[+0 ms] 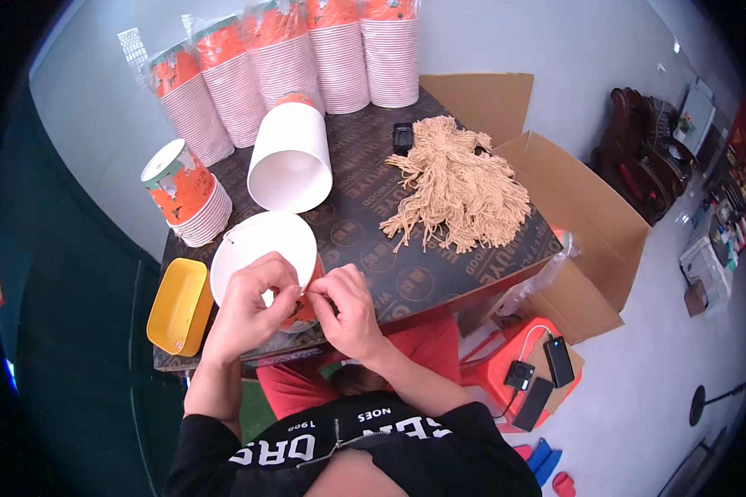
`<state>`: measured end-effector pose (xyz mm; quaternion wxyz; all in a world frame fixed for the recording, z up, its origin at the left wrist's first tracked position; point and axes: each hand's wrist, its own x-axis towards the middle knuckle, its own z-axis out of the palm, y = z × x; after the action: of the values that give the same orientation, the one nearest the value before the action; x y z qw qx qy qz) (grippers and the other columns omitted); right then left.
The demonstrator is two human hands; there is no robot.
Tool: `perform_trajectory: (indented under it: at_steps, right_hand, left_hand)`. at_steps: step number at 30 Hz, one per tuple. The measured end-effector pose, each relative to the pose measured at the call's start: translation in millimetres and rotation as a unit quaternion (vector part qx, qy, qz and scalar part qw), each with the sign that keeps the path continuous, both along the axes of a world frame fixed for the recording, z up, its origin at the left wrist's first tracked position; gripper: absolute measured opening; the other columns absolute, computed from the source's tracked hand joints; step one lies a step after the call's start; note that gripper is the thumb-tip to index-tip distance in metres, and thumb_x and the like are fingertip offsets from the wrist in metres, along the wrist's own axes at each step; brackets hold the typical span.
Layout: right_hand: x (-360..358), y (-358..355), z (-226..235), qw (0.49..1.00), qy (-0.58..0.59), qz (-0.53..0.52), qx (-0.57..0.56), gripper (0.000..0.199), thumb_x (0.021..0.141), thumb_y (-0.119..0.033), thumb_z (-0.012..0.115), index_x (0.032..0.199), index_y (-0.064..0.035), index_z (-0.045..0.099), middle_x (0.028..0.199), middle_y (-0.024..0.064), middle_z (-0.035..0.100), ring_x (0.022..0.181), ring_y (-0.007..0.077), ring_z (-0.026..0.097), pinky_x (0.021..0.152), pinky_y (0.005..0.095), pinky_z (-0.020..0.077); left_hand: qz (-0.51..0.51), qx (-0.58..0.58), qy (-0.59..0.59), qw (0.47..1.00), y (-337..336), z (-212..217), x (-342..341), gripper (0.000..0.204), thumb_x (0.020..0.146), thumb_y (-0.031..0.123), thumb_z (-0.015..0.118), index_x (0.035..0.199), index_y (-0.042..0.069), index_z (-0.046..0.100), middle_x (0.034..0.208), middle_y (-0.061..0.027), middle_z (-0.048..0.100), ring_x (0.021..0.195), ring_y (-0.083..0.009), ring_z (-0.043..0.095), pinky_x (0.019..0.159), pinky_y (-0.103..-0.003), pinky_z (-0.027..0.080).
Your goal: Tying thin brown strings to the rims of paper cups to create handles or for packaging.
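Note:
In front of me a paper bucket [261,240] with a white inside and an orange printed outside stands at the table's near edge, its mouth tilted up towards me. A thin piece of cord or wire [230,238] shows at the left of its rim. My left hand [261,300] and my right hand [346,311] meet at the right side of the rim. Both are closed, thumb and fingertips pinched together. What lies between the fingertips is too small to make out. Part of the bucket's outside is hidden behind my hands.
A yellow tray [178,311] sits left of the bucket. Beyond are a short bucket stack [186,195], a long white nested stack on its side [294,153], and tall wrapped stacks [286,66]. Tan cords [464,186] lie right, beside a small black object [403,138]. A carton [588,224] stands right.

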<state>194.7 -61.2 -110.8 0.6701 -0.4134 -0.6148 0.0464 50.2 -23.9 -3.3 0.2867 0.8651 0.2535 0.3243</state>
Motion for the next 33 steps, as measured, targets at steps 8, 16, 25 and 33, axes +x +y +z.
perform_trajectory:
  at_steps: [8,16,25,33]
  right_hand:
    - [-9.2,4.4,-6.1,1.0,0.023,0.014,0.008,0.009,0.084,0.0,0.066,0.088,-0.0034,0.058,0.082,0.0108,0.057,0.082,0.0316,0.053,0.073,0.0407,0.0408]
    - [-10.1,16.8,-14.4,0.997,0.063,0.025,0.029,0.007,0.085,0.003,0.063,0.088,-0.0001,0.058,0.082,0.0126,0.057,0.08,0.0326,0.053,0.071,0.04,0.0434]
    - [-8.6,26.9,-23.0,0.991,0.115,0.052,0.036,0.011,0.082,0.007,0.064,0.087,-0.0008,0.057,0.078,0.0124,0.056,0.077,0.0324,0.053,0.068,0.0397,0.0434]
    - [-9.1,28.4,-30.8,0.992,0.111,0.052,0.016,0.012,0.082,0.009,0.063,0.089,0.0006,0.058,0.081,0.0123,0.058,0.076,0.03,0.055,0.067,0.0363,0.0441]
  left_hand:
    - [-0.042,-0.08,-0.007,0.996,10.7,-5.5,-6.4,0.01,0.082,-0.006,0.06,0.075,-0.001,0.055,0.082,-0.007,0.057,0.075,-0.0152,0.055,0.067,-0.027,0.045]
    - [-0.022,-0.075,0.0,0.997,18.8,-6.8,-0.6,0.012,0.083,-0.004,0.062,0.074,-0.001,0.054,0.083,-0.0067,0.056,0.077,-0.014,0.054,0.07,-0.026,0.044]
    - [-0.001,-0.075,-0.007,0.997,23.1,-9.5,6.0,0.009,0.082,-0.005,0.063,0.076,-0.002,0.056,0.083,-0.0074,0.056,0.076,-0.0151,0.055,0.068,-0.026,0.044]
    - [0.015,-0.021,-0.003,1.0,14.3,-8.4,9.4,0.007,0.082,-0.006,0.063,0.079,-0.004,0.058,0.082,-0.0124,0.057,0.069,-0.0246,0.059,0.061,-0.034,0.047]
